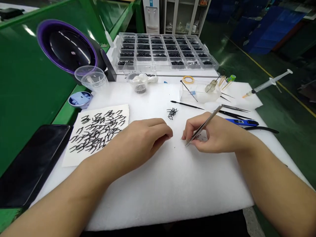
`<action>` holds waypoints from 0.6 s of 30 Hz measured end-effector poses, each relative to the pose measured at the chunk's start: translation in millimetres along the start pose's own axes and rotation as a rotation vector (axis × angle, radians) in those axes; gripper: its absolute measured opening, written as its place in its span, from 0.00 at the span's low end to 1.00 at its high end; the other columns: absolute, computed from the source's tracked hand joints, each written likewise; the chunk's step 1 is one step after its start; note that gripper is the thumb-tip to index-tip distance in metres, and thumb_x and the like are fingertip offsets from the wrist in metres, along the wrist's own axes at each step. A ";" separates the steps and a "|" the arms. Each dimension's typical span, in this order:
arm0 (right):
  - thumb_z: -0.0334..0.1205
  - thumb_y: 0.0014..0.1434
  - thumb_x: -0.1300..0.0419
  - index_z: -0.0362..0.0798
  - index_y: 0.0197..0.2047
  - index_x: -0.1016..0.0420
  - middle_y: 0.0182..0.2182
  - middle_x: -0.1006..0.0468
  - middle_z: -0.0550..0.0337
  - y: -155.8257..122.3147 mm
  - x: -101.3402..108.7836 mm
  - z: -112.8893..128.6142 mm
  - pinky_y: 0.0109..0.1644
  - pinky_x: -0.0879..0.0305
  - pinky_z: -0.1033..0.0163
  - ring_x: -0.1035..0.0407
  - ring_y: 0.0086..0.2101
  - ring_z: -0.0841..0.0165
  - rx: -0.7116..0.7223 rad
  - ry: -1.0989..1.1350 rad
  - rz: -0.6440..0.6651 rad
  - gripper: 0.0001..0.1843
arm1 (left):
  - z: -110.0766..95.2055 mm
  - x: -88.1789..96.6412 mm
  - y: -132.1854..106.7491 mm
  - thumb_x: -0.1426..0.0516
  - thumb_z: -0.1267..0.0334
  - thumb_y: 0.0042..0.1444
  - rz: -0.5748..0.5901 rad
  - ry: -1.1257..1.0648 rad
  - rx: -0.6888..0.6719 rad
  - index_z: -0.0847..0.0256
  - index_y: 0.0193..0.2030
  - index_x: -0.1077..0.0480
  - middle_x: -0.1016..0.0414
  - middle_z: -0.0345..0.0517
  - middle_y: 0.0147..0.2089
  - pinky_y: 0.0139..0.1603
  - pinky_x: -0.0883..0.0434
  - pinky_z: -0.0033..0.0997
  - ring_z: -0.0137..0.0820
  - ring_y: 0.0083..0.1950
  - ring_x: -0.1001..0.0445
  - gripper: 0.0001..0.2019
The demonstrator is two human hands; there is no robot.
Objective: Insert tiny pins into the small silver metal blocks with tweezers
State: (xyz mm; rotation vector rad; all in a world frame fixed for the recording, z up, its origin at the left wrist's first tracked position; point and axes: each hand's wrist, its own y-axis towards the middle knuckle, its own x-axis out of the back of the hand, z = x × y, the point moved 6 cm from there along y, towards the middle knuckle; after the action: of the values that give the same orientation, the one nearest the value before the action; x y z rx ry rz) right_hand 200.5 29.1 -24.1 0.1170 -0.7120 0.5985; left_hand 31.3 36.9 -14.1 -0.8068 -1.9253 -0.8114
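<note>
My right hand [214,135] rests on the white foam mat [172,184] and grips a pair of metal tweezers [204,124], tip pointing down-left at the mat. Tiny black specks lie under that hand. My left hand [145,135] lies a little to the left, its fingers curled and pinched together; whatever they hold is too small to see. A small pile of black clips [172,113] sits just beyond both hands. A white paper sheet [96,133] covered with several black clips lies at the left.
A clear compartment box [165,51] of black parts stands at the back. Near it are plastic cups [95,80], a purple-rimmed lamp [66,46], a blue dish [80,98], a syringe [269,84], a blue tool [243,122] and spare tweezers. A dark tablet [32,161] lies left.
</note>
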 end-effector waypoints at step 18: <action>0.25 0.49 0.41 0.49 0.34 0.22 0.33 0.18 0.64 0.0 -0.3 4.8 0.38 0.29 0.64 0.25 0.35 0.68 0.019 -0.070 0.006 0.12 | 19.5 -2.7 -4.4 0.45 0.62 0.60 0.122 0.227 0.188 0.55 0.37 0.22 0.20 0.42 0.37 0.36 0.28 0.37 0.37 0.36 0.23 0.09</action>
State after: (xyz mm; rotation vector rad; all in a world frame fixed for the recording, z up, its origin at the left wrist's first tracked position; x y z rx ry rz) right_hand 197.6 27.5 -20.7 0.1544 -0.7749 0.6095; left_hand 19.9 49.2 -25.4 -0.6798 -1.7041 -0.6105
